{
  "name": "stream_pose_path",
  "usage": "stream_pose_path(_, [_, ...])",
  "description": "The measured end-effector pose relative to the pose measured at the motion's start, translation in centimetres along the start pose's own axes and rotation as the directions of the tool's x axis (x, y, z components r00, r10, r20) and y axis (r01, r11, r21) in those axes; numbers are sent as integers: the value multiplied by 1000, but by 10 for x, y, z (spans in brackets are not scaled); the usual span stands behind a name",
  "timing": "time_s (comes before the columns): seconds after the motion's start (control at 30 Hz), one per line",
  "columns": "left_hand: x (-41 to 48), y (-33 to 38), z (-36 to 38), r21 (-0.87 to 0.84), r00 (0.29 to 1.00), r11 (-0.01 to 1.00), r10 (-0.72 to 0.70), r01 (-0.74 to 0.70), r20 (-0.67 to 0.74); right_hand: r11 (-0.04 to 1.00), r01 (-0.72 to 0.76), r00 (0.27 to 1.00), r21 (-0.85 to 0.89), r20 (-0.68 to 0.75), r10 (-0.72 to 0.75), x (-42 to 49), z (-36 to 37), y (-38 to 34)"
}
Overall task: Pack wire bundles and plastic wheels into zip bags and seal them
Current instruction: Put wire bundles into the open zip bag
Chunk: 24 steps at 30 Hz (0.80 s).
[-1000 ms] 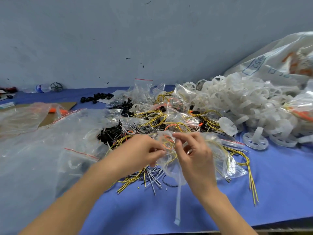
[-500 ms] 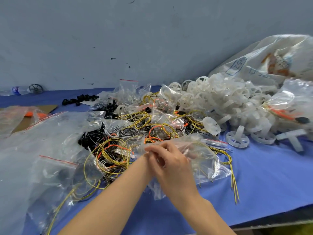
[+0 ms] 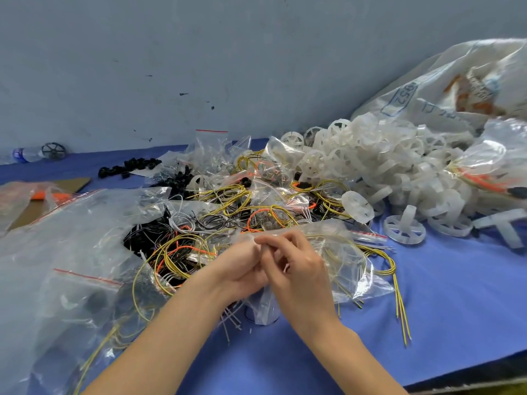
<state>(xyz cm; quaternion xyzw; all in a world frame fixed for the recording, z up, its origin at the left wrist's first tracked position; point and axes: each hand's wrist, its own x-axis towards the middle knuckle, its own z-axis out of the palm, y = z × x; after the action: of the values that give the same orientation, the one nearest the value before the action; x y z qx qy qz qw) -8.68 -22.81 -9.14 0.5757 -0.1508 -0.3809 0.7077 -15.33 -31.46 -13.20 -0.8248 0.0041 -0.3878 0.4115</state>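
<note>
A clear zip bag (image 3: 346, 260) holding yellow wire lies on the blue table in front of me. My left hand (image 3: 242, 266) and my right hand (image 3: 296, 269) meet at its top edge, fingers curled and pinching the plastic between them. The right hand partly covers the left fingertips. Loose yellow, orange and black wire bundles (image 3: 242, 212) are heaped just behind the hands. A big pile of white plastic wheels (image 3: 399, 172) fills the right rear. One wheel (image 3: 403, 230) lies alone near the bag.
Clear zip bags (image 3: 71, 252) with red strips cover the left of the blue table (image 3: 456, 309). A large printed sack (image 3: 456, 89) leans at the right rear. Small black parts (image 3: 128, 168) and a bottle (image 3: 24, 153) sit by the grey wall. The table's front edge runs at lower right.
My hands have come together on the bag's top edge; a second ago they were slightly apart, working at its mouth. The view has shifted a little.
</note>
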Motion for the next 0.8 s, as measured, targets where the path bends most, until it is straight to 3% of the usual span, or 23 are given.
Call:
stream_pose_path(0.1, [-8,0,-27,-41,991,998,-56,52,-120,998,-58,996,-16,73,59,9,12,6])
stream_pose_path(0.17, [-15,9,-42,83,980,995,-36,53,-198,991,-127,980,-33,151,131,16,21,13])
stream_pose_path(0.27, [-16,24,-59,359,913,933,123,27,-389,979,-169,949,-110,249,192,22,30,27])
stream_pose_path(0.33, [-12,33,-68,498,858,867,272,-22,-435,975,-183,938,-124,275,211,21,32,33])
stream_pose_path(0.4, [-1,38,-76,655,822,755,399,-42,-406,976,-190,934,-103,287,212,19,31,38])
stream_pose_path(0.5, [27,41,-82,897,769,441,562,32,-304,975,-213,922,-56,318,220,20,27,41])
stream_pose_path(0.57, [45,42,-85,949,764,295,586,108,-269,968,-252,911,-13,334,242,22,24,43])
stream_pose_path(0.63, [58,43,-86,963,811,179,521,202,-267,952,-304,898,42,346,271,23,21,45])
stream_pose_path(0.7, [62,42,-86,959,857,113,432,259,-282,935,-343,885,87,363,291,24,19,47])
stream_pose_path(0.8, [60,38,-87,956,866,134,403,262,-294,930,-353,879,99,375,294,24,20,49])
